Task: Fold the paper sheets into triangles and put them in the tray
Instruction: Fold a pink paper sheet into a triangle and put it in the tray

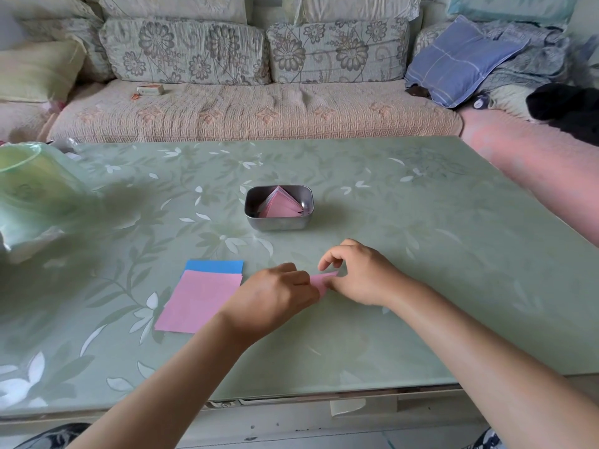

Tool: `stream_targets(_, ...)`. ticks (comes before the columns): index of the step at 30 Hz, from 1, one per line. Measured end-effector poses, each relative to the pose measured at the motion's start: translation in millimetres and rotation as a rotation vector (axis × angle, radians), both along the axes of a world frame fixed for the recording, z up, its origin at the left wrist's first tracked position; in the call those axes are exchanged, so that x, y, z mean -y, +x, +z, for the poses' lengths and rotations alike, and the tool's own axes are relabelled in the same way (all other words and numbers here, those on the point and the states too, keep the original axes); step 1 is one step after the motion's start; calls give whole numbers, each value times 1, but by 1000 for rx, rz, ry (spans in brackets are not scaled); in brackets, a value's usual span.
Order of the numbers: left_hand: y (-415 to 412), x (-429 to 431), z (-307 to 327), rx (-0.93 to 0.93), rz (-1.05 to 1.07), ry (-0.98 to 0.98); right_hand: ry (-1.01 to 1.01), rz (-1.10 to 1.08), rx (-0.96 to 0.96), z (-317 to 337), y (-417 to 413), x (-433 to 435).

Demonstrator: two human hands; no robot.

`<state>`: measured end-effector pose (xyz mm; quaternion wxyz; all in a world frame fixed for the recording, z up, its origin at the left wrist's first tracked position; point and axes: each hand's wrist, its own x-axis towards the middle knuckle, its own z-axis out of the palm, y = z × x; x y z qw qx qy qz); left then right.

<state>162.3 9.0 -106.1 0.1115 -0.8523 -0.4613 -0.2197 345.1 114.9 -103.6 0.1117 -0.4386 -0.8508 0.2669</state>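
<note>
Head view: pink sheet (321,281) pinched on the bench (421,254).
Left hand (275,296) and right hand (359,277) both grasp it with curled fingers — just right of the flat stack (201,303); the tray (278,224), farther back and apart, holds folded pink triangles (281,206).

I see soft, even daylight; the table (421,241) gleams faintly, and the bag (35,196) at its left edge blurs.
</note>
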Motion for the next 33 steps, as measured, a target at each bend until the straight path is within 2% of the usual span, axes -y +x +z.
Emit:
stream_targets(4,3,3,-2,45,51,-40,6,-11,1,-3,0,-1)
stream_targets(8,7,7,-1,173,119,-200,8,-4,-4,-4,0,-3)
stream_targets(16,7,12,3,191,145,-373,-27,-38,-8,-4,-1,-5)
stream_targets(25,0,24,6,232,115,-451,-54,-53,-30,1,-1,-3)
stream_targets(33,-6,25,3,268,109,-421,-55,-41,-28,2,-1,-1)
